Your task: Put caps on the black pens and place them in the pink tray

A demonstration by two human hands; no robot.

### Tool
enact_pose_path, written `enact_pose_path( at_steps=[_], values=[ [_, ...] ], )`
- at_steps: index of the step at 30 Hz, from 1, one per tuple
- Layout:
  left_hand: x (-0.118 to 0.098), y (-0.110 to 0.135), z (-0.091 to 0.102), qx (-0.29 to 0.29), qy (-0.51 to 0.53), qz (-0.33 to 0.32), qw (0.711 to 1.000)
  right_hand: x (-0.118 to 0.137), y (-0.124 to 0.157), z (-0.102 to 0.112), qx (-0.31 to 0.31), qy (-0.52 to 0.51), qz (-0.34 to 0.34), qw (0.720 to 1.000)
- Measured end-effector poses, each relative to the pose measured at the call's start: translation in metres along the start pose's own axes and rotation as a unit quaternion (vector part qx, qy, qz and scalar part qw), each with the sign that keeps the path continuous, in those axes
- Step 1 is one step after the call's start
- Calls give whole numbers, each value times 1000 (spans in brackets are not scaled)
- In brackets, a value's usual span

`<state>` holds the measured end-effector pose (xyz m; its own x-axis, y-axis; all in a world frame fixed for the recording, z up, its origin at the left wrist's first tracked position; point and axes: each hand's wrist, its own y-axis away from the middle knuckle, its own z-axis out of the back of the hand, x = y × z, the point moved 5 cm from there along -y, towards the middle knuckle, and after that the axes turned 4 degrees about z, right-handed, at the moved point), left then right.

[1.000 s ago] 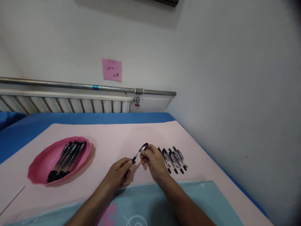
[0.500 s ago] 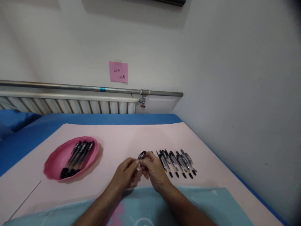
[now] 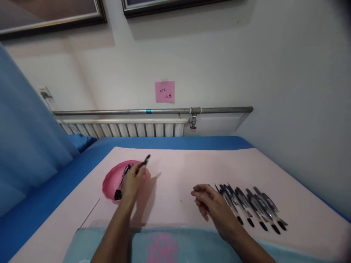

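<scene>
My left hand (image 3: 133, 180) is closed on a black-capped pen (image 3: 147, 160), its dark end pointing up and to the right. The hand is over the right side of a pink scalloped dish (image 3: 109, 179) and hides part of it. Several pens (image 3: 123, 180) lie side by side in that dish. My right hand (image 3: 211, 201) hovers above the pink sheet with loosely curled fingers, somewhat apart, and nothing visible in them. Just right of it is a row of black pens (image 3: 257, 206) with clear barrels, some slightly blurred.
A thin white stick (image 3: 89, 213) lies left of my left forearm. A teal cloth (image 3: 192, 243) covers the near edge of the pink sheet (image 3: 175, 168). Behind stand a radiator (image 3: 137, 129) and a metal pipe (image 3: 170, 111); a blue curtain (image 3: 30, 146) hangs at left.
My hands were together in the middle, on a pen. My left hand has carried the pen left to the dish; my right hand has let go. The view has turned left.
</scene>
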<state>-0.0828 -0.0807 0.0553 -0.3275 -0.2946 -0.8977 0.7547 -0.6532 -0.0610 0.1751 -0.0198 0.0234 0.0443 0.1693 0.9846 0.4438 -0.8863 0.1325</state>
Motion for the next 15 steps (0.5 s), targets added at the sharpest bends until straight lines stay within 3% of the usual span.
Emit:
enact_pose_path(
  at_steps=[1, 3, 5, 11, 15],
  values=[
    [7, -10, 18, -45, -83, 15, 995, 0, 0, 0, 3, 7, 1, 1000],
    [21, -26, 44, -78, -147, 43, 985, -1, 0, 0, 15, 23, 3, 1000],
    [32, -34, 59, -97, -250, 69, 961, -2, 0, -2, 29, 39, 7, 999],
    [42, -39, 54, -76, -338, 80, 935, 2, 3, 0, 36, 66, 41, 996],
    [40, -37, 48, -41, -363, 86, 927, 20, 1, 31, -50, 62, 109, 991]
  ],
)
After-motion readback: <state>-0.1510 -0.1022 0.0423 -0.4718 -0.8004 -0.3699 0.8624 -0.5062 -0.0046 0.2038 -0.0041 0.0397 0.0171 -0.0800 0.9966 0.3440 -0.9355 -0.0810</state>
